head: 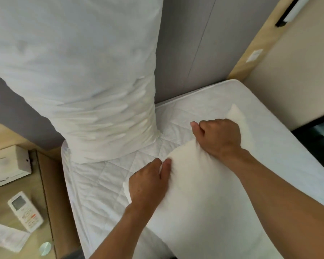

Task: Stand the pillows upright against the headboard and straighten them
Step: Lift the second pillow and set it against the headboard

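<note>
One white pillow (pixel 79 71) stands upright on the left of the mattress, leaning against the grey headboard (pixel 195 49). A second white pillow (pixel 204 199) lies nearer to me, raised at its far end. My left hand (pixel 148 182) grips its left edge with fingers pinched into the fabric. My right hand (pixel 217 137) is clenched on its upper far edge. The pillow's far corner (pixel 236 111) sticks up behind my right hand. Its near end runs out of view below.
The quilted white mattress (pixel 204 103) fills the middle. A wooden bedside table (pixel 45 184) on the left holds a white box (pixel 7 165), a remote control (pixel 25 210) and a folded cloth (pixel 4 238). A beige wall (pixel 297 71) borders the right side.
</note>
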